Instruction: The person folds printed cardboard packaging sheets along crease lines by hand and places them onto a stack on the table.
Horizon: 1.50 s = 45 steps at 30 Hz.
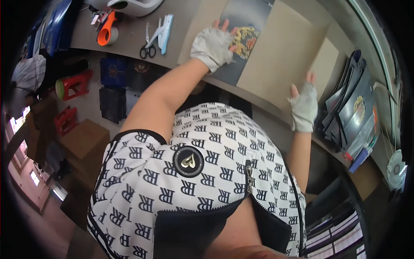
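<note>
My left hand (214, 46), in a pale fingerless glove, lies flat with its fingers spread. It rests at the left edge of a dark grey printed sheet (235, 71) with a gold and red design. Brown cardboard shows on both sides of this sheet. On the right, a broad brown cardboard flap (282, 52) stands partly raised, its right edge a little blurred. My right hand (304, 105), gloved the same way, pinches the flap's near right corner, thumb on the face and fingers by the edge. Its fingertips are only partly visible.
Scissors (148, 48), a light blue stapler-like tool (163, 34) and an orange tape dispenser (106, 32) lie on the table's left. Dark printed bags (349, 101) are stacked at the right. Red stools (75, 85) and a cardboard box (85, 138) stand below left, near another person (29, 75).
</note>
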{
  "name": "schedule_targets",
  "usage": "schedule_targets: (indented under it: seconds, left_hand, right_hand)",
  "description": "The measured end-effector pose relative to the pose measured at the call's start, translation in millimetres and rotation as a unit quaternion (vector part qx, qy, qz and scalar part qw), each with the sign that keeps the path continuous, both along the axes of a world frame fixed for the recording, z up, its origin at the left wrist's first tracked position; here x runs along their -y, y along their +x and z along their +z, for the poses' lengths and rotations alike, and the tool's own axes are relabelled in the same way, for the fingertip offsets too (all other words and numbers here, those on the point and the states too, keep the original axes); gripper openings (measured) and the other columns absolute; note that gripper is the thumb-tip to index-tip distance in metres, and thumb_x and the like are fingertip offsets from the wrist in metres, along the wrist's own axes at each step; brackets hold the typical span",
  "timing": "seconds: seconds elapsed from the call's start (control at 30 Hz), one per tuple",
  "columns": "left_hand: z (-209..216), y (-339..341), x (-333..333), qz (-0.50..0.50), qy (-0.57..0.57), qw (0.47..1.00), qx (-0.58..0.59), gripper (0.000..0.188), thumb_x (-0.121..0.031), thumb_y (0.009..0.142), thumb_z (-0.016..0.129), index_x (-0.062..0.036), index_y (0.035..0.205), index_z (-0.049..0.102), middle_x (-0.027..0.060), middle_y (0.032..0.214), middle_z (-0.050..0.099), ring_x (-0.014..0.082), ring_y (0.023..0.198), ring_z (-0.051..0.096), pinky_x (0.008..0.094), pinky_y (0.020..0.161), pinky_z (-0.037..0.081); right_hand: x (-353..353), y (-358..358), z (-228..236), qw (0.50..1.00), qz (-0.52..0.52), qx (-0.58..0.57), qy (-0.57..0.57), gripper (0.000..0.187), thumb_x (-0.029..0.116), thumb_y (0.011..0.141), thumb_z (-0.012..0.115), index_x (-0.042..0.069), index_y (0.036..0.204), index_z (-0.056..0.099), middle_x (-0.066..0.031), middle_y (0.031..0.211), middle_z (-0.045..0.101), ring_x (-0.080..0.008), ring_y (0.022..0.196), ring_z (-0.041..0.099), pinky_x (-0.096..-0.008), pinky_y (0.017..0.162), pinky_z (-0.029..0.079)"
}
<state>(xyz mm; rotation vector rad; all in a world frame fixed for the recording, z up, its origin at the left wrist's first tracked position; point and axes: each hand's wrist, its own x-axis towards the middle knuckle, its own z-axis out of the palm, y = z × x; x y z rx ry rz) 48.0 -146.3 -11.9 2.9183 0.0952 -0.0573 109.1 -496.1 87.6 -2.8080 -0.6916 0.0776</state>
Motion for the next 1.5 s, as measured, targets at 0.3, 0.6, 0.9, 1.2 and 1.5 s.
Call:
schedule_targets:
  seconds: [0.3, 0.6, 0.9, 1.2, 1.5]
  left_hand:
    - [32.2, 18.7, 9.5, -0.04, 0.017, 0.997, -0.059, 0.072, -0.043, 0.092, 0.063, -0.0029, 0.152, 0.054, 0.0299, 0.156, 0.05, 0.0422, 0.149, 0.044, 0.0479, 0.127, 0.029]
    - [31.0, 12.2, 7.1, -0.034, 0.035, 0.999, -0.02, 0.071, -0.048, 0.093, 0.065, -0.0045, 0.148, 0.058, 0.0284, 0.152, 0.055, 0.0411, 0.146, 0.047, 0.0461, 0.126, 0.03]
    - [18.8, 11.7, 9.1, -0.042, 0.054, 0.997, -0.022, 0.069, -0.051, 0.099, 0.057, -0.0048, 0.15, 0.056, 0.0256, 0.156, 0.052, 0.0397, 0.151, 0.042, 0.0485, 0.127, 0.027]
    - [23.3, 12.2, 9.4, -0.031, 0.063, 0.998, -0.009, 0.07, -0.051, 0.099, 0.056, -0.0047, 0.151, 0.056, 0.0252, 0.157, 0.051, 0.04, 0.152, 0.041, 0.048, 0.127, 0.027]
    - [19.6, 15.4, 9.9, -0.038, 0.039, 0.998, -0.016, 0.07, -0.051, 0.099, 0.057, -0.0037, 0.15, 0.056, 0.0288, 0.156, 0.051, 0.0408, 0.15, 0.042, 0.0481, 0.127, 0.027]
  right_hand:
    - [-79.8, -1.5, -46.4, 0.996, 0.071, 0.028, -0.048, 0.078, 0.058, 0.083, 0.079, 0.029, 0.152, 0.057, -0.0199, 0.164, 0.043, -0.0436, 0.153, 0.035, -0.0682, 0.119, 0.03]
    - [-58.9, 19.8, -59.2, 0.993, 0.059, 0.096, 0.023, 0.092, 0.054, 0.077, 0.088, 0.016, 0.154, 0.055, -0.0314, 0.159, 0.043, -0.0504, 0.138, 0.052, -0.0496, 0.113, 0.047]
    - [-106.7, 10.4, -64.9, 0.995, -0.079, 0.02, -0.055, 0.096, 0.061, 0.08, 0.081, 0.011, 0.156, 0.05, -0.0312, 0.161, 0.04, -0.0488, 0.146, 0.042, -0.0504, 0.123, 0.035]
    - [-76.5, 31.5, -44.2, 0.994, -0.036, -0.087, -0.055, 0.092, 0.059, 0.078, 0.083, 0.011, 0.152, 0.055, -0.0331, 0.158, 0.043, -0.0494, 0.143, 0.046, -0.0531, 0.12, 0.039]
    - [-63.4, 10.0, -95.5, 0.997, 0.017, 0.072, -0.005, 0.09, 0.061, 0.081, 0.081, 0.013, 0.153, 0.055, -0.0341, 0.16, 0.04, -0.0496, 0.142, 0.047, -0.0525, 0.117, 0.042]
